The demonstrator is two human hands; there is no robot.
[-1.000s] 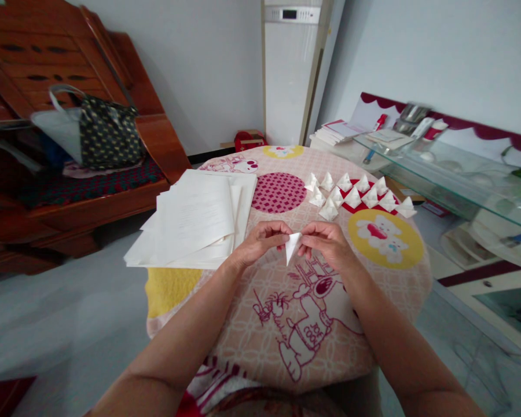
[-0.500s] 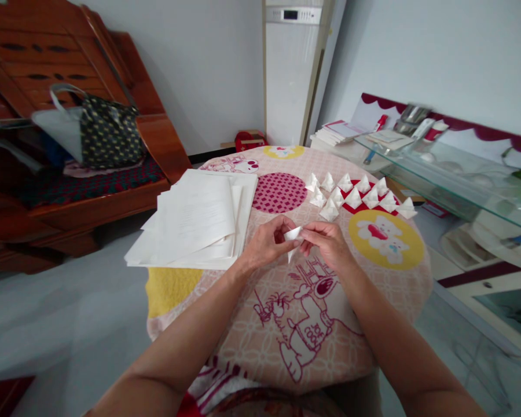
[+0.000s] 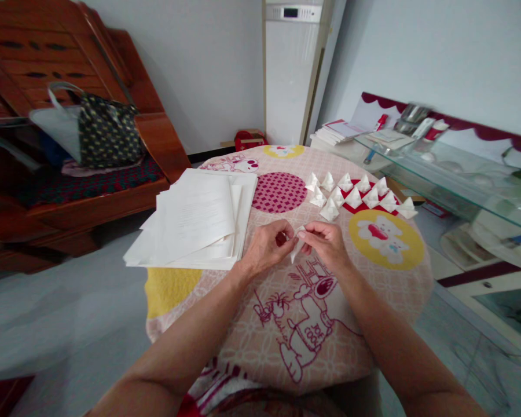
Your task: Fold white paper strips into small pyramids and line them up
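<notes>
Folded paper point(image 3: 296, 251): small white pc betw. both hands, narrow tip twd 6 o'clock; exact folds hidden by fingers.
L hand point(image 3: 265, 246): thumb + forefinger curled, narrow pinch at paper's 9 o'clock side.
R hand point(image 3: 329, 241): thumb + fingertips pinching it nr 2 o'clock.
Crease: prob. best to align edges 1st, then press firmly w/ thumb; steady w/ other hand, don't crush tip.
Paper shapes point(image 3: 353, 198): rows at 1–2 o'clock from hands; keep R knuckles clear.
Paper stack point(image 3: 195, 214): approx. 10 o'clock, loose sheets; avoid L forearm brushing.
</notes>
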